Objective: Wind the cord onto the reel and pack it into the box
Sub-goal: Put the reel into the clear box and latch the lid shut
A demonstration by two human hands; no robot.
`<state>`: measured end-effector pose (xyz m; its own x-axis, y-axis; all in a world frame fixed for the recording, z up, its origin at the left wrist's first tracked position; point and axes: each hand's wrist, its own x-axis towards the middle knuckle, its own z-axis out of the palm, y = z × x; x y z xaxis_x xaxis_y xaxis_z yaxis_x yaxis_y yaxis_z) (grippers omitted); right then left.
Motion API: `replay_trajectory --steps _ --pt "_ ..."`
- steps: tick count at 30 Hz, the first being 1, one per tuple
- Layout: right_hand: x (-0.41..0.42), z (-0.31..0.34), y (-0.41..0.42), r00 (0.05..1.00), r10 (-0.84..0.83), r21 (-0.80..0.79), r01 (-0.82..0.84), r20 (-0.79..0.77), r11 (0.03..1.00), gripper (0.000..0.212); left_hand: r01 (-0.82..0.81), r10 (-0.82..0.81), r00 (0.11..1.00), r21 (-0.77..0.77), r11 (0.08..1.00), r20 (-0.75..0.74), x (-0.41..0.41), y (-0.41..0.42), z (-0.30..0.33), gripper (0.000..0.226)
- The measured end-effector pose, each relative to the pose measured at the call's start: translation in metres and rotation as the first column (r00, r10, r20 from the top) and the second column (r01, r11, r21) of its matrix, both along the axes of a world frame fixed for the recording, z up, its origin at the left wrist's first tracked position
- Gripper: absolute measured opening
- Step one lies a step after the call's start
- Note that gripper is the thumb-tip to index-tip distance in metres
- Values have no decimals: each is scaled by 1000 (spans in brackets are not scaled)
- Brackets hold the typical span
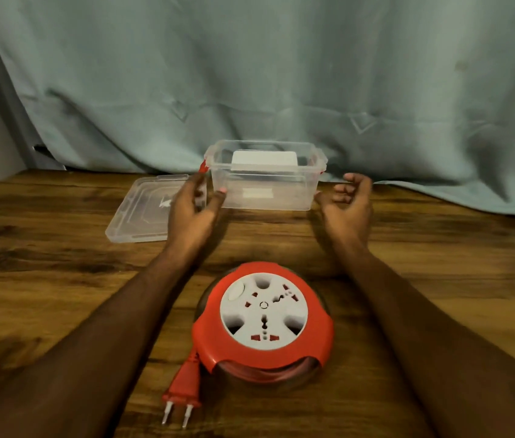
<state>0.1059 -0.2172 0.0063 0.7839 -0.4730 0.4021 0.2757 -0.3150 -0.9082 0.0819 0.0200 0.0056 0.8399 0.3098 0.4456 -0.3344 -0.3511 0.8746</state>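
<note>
Reel (262, 324) with its cord wound in sits on the wood-grain tabletop (439, 263) near the clear box (264, 175), left hand (191, 207) touching it, right hand (349, 200) loosely open beside it, teal curtain (281, 74) behind.

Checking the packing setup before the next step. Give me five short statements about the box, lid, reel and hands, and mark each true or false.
1. The lid is off the box and lies flat on the table beside it. True.
2. The reel is already inside the box. False: it lies on the table, nearer the person than the box.
3. The plug sticks out beside the reel, prongs pointing toward the person. True.
4. The right hand grips the plug. False: it is up by the box's right end, holding nothing.
5. The left hand is at the box's left end, its fingers against the front wall. True.
</note>
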Motion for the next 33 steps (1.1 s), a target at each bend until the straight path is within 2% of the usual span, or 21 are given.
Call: replay_trajectory --steps 2,4,6,7,10,13,15,17,19,22,24,28,29,30,32,33 --pt "12 -3 7 991 129 -12 -129 -43 992 88 -75 77 997 142 987 -6 22 3 -1 59" --pt "21 -6 12 951 301 -28 -303 -69 953 109 -78 80 997 310 948 6 41 -1 -7 70" --pt "27 -9 9 915 396 9 -396 -76 918 110 -48 41 999 386 921 26 49 -9 -11 74" --pt "29 -11 7 909 411 39 -409 -73 911 107 -29 18 999 372 928 32 54 -11 -13 71" --pt "25 -10 6 922 385 55 -382 -40 922 90 -32 8 996 265 964 92 53 -6 -11 57" --pt "14 -4 8 962 273 35 -273 3 961 64 -173 138 970 170 970 198 36 -5 -3 45" --pt "1 0 8 984 175 36 -175 15 984 53 -230 208 959 102 968 192 24 -5 1 41" --pt "-15 1 8 995 102 1 -102 8 995 49 -188 189 970 -22 982 151 14 -1 6 38" --pt "-35 2 7 997 80 -33 -80 -3 996 49 -66 91 991 -237 969 98 3 4 11 31" --pt "-60 -1 4 997 80 -30 -80 -5 996 46 103 -99 995 -488 867 35 -8 7 13 33" --pt "-80 -2 6 997 81 1 -81 -13 997 45 121 -133 991 -524 843 15 -21 11 13 36" --pt "-114 2 11 993 93 23 -91 -69 996 48 94 -91 995 -551 829 34 -48 14 17 36" --pt "-122 4 10 991 54 -50 -60 -125 997 47 94 -87 995 -542 835 39 -54 14 19 36" --pt "-130 7 10 978 0 -187 -40 -208 981 46 93 -80 996 -530 843 49 -56 15 18 36" --pt "-150 13 11 915 -112 -489 -101 -388 867 50 94 -70 995 -492 865 66 -58 17 13 34" --pt "-159 16 13 887 -146 -579 -154 -438 801 53 90 -68 996 -485 870 63 -59 17 11 33"
